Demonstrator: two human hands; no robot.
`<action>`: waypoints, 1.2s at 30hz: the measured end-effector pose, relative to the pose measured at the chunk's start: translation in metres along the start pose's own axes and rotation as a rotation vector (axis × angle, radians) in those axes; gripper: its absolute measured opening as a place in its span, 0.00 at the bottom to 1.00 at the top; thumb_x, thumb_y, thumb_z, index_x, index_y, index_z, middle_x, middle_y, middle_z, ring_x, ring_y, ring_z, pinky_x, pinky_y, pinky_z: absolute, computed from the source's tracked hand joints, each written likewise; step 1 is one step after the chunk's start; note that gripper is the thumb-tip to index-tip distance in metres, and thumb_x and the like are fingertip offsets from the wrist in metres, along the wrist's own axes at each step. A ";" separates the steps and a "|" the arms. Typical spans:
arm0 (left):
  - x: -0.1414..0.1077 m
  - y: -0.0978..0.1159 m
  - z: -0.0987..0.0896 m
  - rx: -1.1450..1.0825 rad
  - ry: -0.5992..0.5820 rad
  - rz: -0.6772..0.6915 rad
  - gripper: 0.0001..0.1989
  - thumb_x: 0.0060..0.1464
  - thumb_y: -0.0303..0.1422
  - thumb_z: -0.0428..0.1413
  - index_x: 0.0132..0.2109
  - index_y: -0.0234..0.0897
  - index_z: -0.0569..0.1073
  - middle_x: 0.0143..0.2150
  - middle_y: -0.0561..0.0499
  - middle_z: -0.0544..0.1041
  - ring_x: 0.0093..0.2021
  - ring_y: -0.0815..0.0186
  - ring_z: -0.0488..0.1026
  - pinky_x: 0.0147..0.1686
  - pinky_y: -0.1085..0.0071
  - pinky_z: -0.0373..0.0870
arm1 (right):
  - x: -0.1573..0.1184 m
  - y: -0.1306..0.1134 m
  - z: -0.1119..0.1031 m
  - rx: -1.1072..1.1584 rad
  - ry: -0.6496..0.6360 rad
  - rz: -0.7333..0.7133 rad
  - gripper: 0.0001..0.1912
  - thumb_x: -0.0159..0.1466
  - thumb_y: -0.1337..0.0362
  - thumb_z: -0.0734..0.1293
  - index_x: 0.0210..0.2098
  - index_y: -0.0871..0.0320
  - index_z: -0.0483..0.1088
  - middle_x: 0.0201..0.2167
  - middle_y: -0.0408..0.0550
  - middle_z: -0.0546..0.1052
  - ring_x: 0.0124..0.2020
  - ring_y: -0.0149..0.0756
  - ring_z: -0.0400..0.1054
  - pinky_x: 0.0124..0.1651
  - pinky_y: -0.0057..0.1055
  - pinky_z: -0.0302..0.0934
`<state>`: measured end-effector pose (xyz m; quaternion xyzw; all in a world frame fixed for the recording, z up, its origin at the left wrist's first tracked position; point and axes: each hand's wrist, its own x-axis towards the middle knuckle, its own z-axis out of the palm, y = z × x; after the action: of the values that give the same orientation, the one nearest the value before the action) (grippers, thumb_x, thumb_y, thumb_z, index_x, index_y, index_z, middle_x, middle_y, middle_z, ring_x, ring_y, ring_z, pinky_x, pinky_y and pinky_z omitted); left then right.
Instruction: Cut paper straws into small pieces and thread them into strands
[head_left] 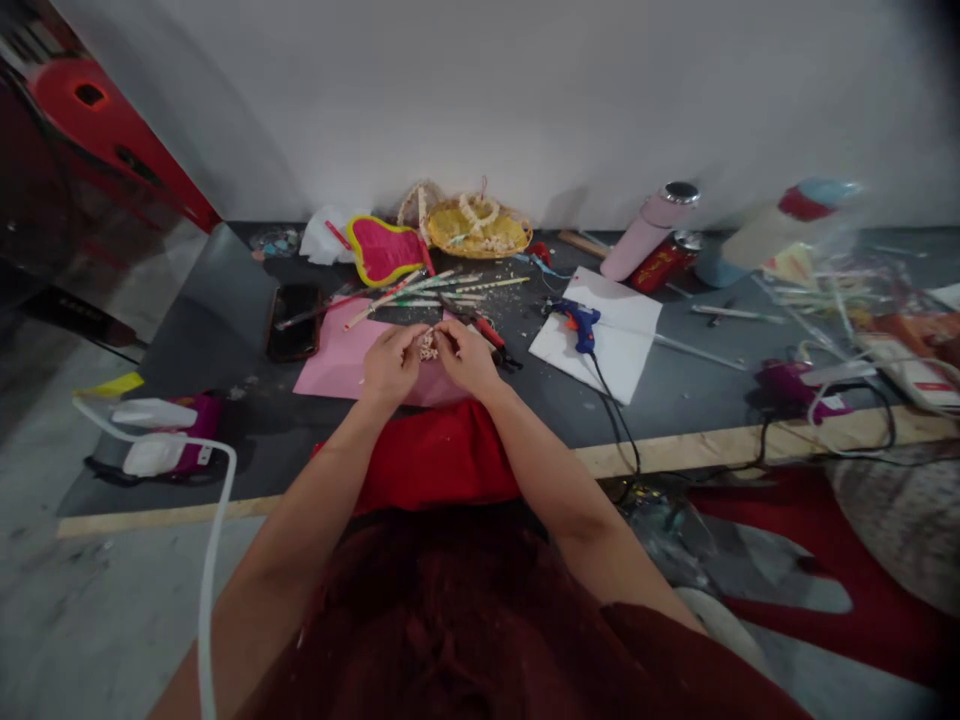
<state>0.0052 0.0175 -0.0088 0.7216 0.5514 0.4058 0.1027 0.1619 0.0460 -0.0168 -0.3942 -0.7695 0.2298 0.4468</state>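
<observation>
Place: likely craft workshop | Signs: glue gun [582,324]; red-handled tool [489,333]; patterned sticks [420,288]; dark workbench [225,340]

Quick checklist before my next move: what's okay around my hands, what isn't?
1. Both hands at the small pale pieces: ok, left hand and right hand meet there.
2. Secure grip: cannot tell, fingers hide it.
3. Glue gun set down: ok, on the white sheet.
4. Glue gun cooled: cannot tell.
5. Right hand clear of the red-handled tool: not ok, it lies close beside.
6. Pink sheet uncluttered: not ok, strips overlap it.
</observation>
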 end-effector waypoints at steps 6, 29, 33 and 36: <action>0.000 0.004 0.000 -0.034 0.026 0.010 0.12 0.62 0.35 0.51 0.45 0.39 0.78 0.40 0.49 0.80 0.41 0.66 0.74 0.43 0.71 0.69 | 0.000 0.007 0.001 0.049 0.003 -0.024 0.13 0.69 0.55 0.57 0.37 0.56 0.66 0.32 0.43 0.72 0.34 0.32 0.66 0.40 0.31 0.61; 0.000 0.007 0.000 -0.025 -0.007 -0.052 0.10 0.62 0.36 0.50 0.40 0.37 0.74 0.38 0.49 0.78 0.38 0.66 0.73 0.39 0.71 0.68 | 0.001 0.004 -0.003 0.097 -0.063 -0.011 0.02 0.66 0.65 0.61 0.37 0.55 0.65 0.33 0.43 0.72 0.35 0.31 0.67 0.41 0.31 0.62; 0.000 0.007 0.000 -0.049 -0.011 -0.074 0.10 0.62 0.36 0.51 0.41 0.37 0.75 0.38 0.49 0.79 0.37 0.66 0.73 0.37 0.71 0.68 | 0.001 0.003 -0.005 0.055 -0.070 -0.004 0.03 0.65 0.66 0.61 0.38 0.55 0.66 0.34 0.43 0.73 0.36 0.32 0.67 0.42 0.31 0.62; 0.000 0.006 0.000 -0.049 0.002 -0.075 0.10 0.62 0.36 0.51 0.41 0.38 0.75 0.38 0.49 0.79 0.37 0.66 0.73 0.37 0.71 0.68 | 0.000 0.000 -0.006 0.043 -0.065 -0.011 0.04 0.66 0.66 0.60 0.39 0.55 0.66 0.36 0.44 0.74 0.38 0.32 0.68 0.44 0.32 0.62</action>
<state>0.0096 0.0151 -0.0058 0.6975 0.5678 0.4158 0.1351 0.1670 0.0464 -0.0139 -0.3726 -0.7806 0.2564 0.4314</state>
